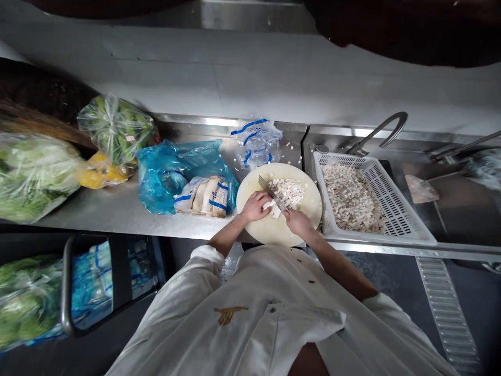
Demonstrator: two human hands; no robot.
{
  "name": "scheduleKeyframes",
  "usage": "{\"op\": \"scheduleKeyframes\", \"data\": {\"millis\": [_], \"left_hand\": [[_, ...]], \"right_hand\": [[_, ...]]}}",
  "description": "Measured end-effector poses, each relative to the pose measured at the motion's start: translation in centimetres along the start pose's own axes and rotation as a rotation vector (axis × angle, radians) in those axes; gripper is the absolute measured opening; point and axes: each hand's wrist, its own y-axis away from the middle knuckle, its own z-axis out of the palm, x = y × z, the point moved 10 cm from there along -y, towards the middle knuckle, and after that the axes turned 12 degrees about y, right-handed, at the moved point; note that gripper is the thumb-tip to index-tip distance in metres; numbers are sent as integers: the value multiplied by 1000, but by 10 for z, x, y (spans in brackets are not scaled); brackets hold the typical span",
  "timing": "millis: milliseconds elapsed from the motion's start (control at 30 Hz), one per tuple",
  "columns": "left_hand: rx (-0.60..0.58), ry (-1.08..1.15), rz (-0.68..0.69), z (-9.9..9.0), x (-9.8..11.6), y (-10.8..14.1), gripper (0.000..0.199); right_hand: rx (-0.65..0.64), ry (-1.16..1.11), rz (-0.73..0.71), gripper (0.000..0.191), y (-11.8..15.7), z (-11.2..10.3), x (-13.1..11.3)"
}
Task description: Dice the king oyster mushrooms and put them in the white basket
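A round cream cutting board [270, 230] lies at the counter's front edge. My right hand [298, 222] is closed round the handle of a knife [272, 193], whose blade points up and left across the board. White diced pieces [290, 192] are heaped on the far side of the blade. My left hand [257, 206] rests left of the blade with bent fingers on larger white pieces [274, 210]. Left of the board, packaged white mushrooms [205, 196] lie by a blue plastic bag [160, 180].
Right of the board, a white perforated basket [395, 209] holds many diced pieces beside a curved faucet [391, 130]. Crumpled clear packaging [258, 142] lies behind the board. Bagged greens [35, 175] and yellow vegetables [99, 171] are at the left.
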Motion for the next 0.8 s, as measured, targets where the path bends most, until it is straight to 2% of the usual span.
{"op": "scheduleKeyframes", "data": {"millis": [200,367,533,700,800], "left_hand": [[-22,31,37,-4,-2,6,41],[-18,34,43,-5,-3,10,36],[-48,38,60,-9,-3,16,42],[-47,31,48,-9,-5,20,34],[-66,36,81,-11,-2,23,34]], "right_hand": [[98,33,-65,51,5,-12,-7],[12,21,2,47,3,4,-11],[89,46,-63,52,12,-6,-15],[2,36,-1,50,13,8,-23],[32,54,-11,48,13,3,-25]]}}
